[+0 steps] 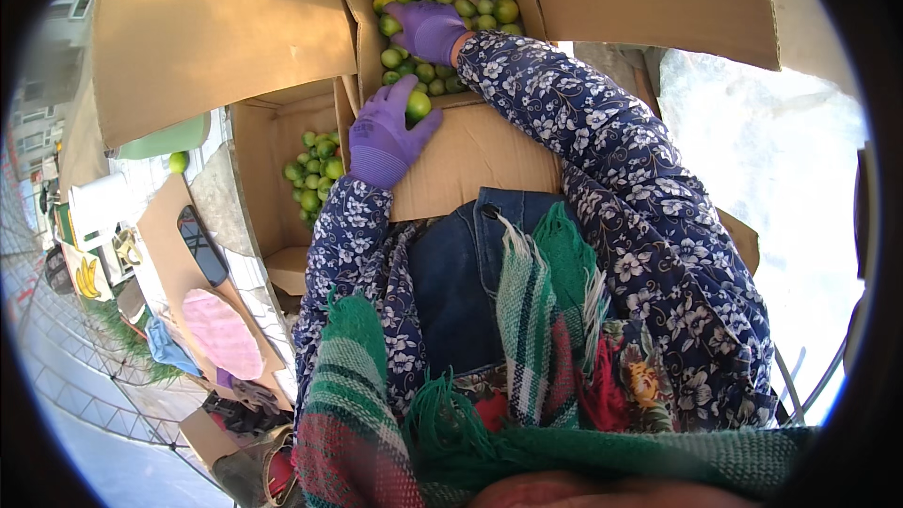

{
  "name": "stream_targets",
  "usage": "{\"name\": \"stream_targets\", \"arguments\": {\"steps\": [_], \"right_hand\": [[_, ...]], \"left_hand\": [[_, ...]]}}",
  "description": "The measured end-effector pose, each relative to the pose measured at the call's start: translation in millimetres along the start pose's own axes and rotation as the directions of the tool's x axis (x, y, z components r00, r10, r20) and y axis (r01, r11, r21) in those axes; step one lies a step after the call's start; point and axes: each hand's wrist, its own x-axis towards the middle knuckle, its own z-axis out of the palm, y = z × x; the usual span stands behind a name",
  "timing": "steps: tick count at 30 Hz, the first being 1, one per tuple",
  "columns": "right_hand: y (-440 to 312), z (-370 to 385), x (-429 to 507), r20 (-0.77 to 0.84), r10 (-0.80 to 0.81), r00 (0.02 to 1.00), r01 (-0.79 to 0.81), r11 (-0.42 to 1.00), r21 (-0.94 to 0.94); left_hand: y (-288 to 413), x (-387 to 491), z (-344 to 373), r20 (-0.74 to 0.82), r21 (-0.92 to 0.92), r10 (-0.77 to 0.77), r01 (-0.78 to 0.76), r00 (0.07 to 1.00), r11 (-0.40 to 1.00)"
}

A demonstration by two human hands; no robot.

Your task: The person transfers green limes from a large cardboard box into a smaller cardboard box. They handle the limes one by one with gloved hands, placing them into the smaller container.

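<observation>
My left hand (pixel 389 128), in a purple knit glove, holds a yellow-green citrus fruit (pixel 418 106) between thumb and fingers at the near edge of a cardboard box (pixel 480 155). Inside this box lie many green citrus fruits (pixel 425 73) of mixed sizes. My right hand (pixel 429 29), gloved alike, reaches palm down over them. Its fingertips lie around a green fruit (pixel 389 25) by the box's left wall; whether they grip it is hidden. Lower left of my left hand, a second cardboard box (pixel 271 176) contains smaller green fruits (pixel 310 176).
Raised cardboard flaps (pixel 226 21) flank the fruit box. To the left, a smartphone (pixel 202 243) and a pink cloth pad (pixel 222 334) lie on a cardboard sheet (pixel 166 226). A single green fruit (pixel 178 162) sits farther up. The fringed plaid scarf (pixel 525 324) hangs over my lap.
</observation>
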Motion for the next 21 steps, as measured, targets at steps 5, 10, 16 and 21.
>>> {"name": "stream_targets", "arguments": {"steps": [5, 10, 16, 21], "right_hand": [[14, -12, -23, -0.012, 0.002, 1.000, -0.001, 0.997, 0.071], [9, -32, -71, 0.133, 0.086, 0.987, -0.099, 0.991, 0.094], [4, -35, -103, 0.194, 0.040, 0.980, -0.049, 0.998, 0.043], [2, -39, -112, 0.277, -0.038, 0.960, 0.039, 0.999, 0.002]], "left_hand": [[-2, -1, 2, -0.029, -0.023, 0.010, -0.011, 1.000, 1.000], [-4, -4, -1, -0.057, -0.150, -0.050, 0.041, 0.997, 0.988], [-54, -28, -20, -0.396, -0.170, -0.269, 0.217, 0.878, 0.961], [-220, -83, 12, -0.549, -0.004, -0.484, 0.577, 0.681, 0.816]]}}
